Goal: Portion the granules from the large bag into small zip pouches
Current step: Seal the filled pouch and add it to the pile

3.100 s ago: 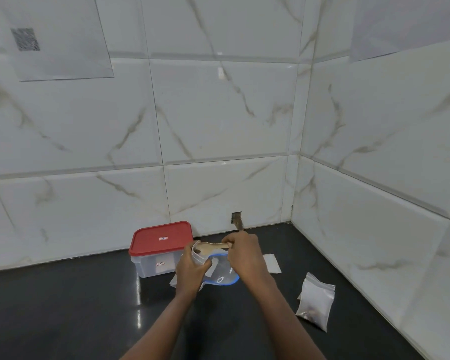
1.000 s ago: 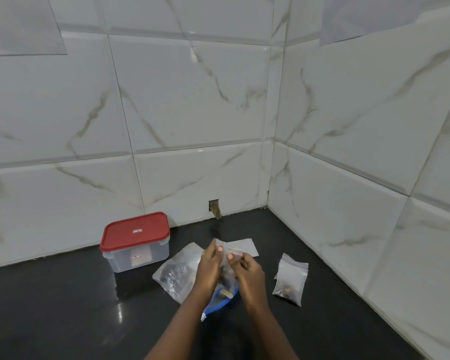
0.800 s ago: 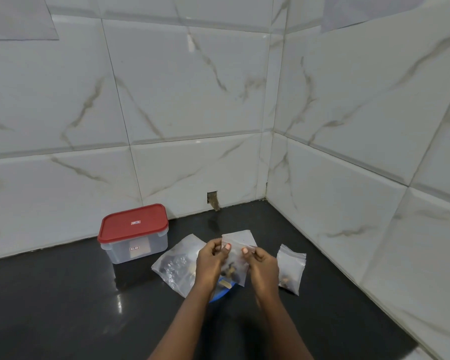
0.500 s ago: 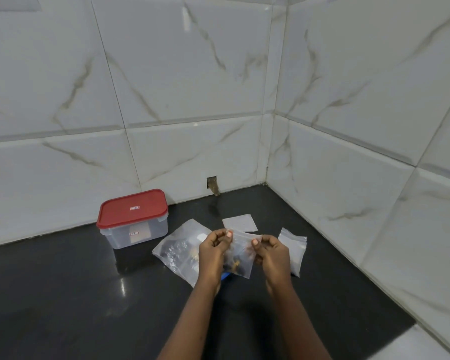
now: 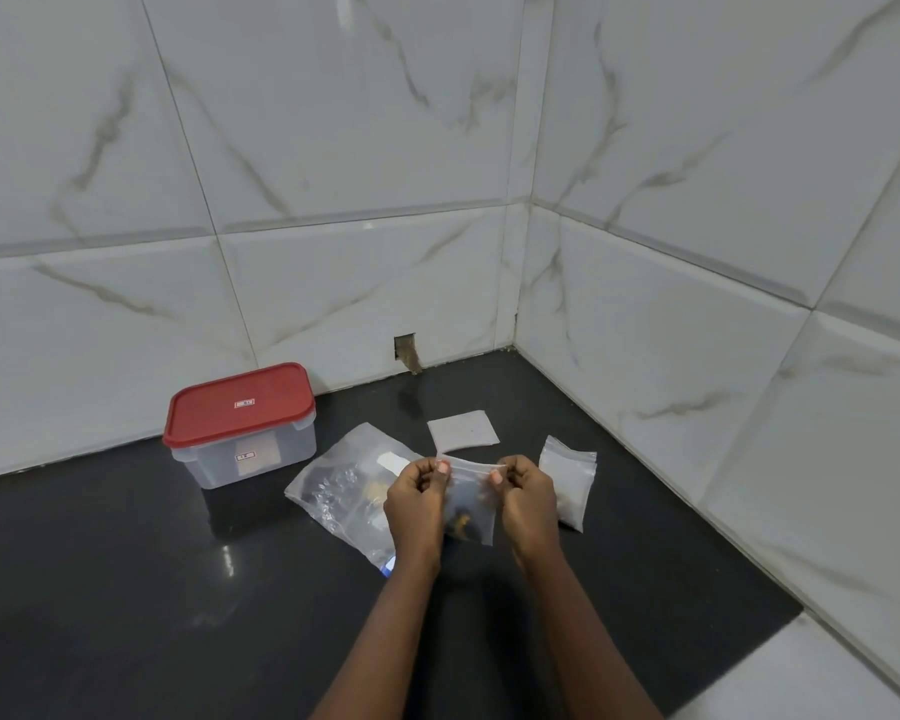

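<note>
Both hands hold a small zip pouch [image 5: 470,504] above the dark table [image 5: 126,589]: the left hand [image 5: 414,504] pinches its top left corner, the right hand [image 5: 528,498] its top right, with brown granules [image 5: 461,523] low inside. The large bag [image 5: 341,485] lies flat just left of the hands (partly under the left one). A filled pouch [image 5: 567,485] sits just right, an empty pouch [image 5: 462,431] behind. A red-lidded container [image 5: 240,423] stands by the tiled wall; open table lies to the left and near side.
</note>
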`<action>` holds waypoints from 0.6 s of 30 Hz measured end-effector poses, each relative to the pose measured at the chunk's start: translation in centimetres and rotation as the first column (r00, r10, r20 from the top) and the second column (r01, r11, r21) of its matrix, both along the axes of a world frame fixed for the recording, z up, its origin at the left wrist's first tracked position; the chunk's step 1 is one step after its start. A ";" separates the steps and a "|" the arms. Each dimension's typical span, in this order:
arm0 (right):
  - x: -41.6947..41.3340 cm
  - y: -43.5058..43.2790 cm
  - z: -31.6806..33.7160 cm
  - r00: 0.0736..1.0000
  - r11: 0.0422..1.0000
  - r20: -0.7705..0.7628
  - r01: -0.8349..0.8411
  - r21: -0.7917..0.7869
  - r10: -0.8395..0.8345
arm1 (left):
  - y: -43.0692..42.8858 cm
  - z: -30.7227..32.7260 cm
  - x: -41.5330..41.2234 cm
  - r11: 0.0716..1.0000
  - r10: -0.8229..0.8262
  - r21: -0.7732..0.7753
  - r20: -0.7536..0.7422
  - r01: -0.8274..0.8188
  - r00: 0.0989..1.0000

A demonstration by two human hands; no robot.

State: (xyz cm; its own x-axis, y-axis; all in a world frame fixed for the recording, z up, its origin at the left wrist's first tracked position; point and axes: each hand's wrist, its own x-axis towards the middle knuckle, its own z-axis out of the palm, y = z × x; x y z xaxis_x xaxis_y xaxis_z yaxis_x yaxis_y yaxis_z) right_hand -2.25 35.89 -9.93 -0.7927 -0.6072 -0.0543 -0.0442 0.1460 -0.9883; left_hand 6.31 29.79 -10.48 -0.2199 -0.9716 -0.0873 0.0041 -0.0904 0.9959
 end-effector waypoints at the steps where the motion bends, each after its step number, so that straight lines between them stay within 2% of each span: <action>1: -0.1 -0.1 0.0 1.000 1.000 0.008 -0.003 -0.005 0.003 | 0.1 0.0 0.1 0.999 -0.029 0.027 -0.059 0.031 0.998; 3: -0.2 -0.2 0.1 1.000 1.000 0.013 -0.006 -0.022 0.006 | 0.3 -0.1 0.2 0.993 -0.098 0.046 -0.124 0.104 0.987; 5: -0.1 -0.4 0.3 1.000 0.999 0.016 -0.024 -0.049 0.024 | 0.2 -0.5 0.3 0.990 -0.135 0.026 -0.082 0.137 0.987; 9: 0.4 -0.4 0.6 0.990 0.988 0.100 -0.089 -0.124 0.101 | -0.3 -0.5 0.3 0.995 -0.098 0.031 -0.051 0.099 0.994; 12: 0.4 -0.4 0.7 0.972 0.982 0.164 -0.149 -0.120 0.167 | -0.3 -0.4 0.1 0.995 -0.096 0.008 -0.004 0.096 0.995; 15: 0.5 -0.4 0.9 0.984 0.991 0.132 -0.114 -0.065 0.122 | -0.1 -0.6 -0.1 0.996 -0.092 -0.005 0.009 0.092 0.996; 18: 0.4 -0.5 1.0 0.992 0.996 0.117 -0.045 -0.075 0.054 | 0.2 -0.5 -0.1 0.992 -0.116 0.029 -0.077 0.119 0.990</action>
State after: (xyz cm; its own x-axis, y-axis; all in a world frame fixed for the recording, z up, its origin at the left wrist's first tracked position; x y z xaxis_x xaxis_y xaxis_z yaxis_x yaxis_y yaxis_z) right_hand -1.83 35.43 -8.97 -0.7522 -0.6513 -0.1006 0.0683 0.0748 -0.9949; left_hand 6.16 30.03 -11.02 -0.3397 -0.9354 -0.0987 0.0661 -0.1284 0.9895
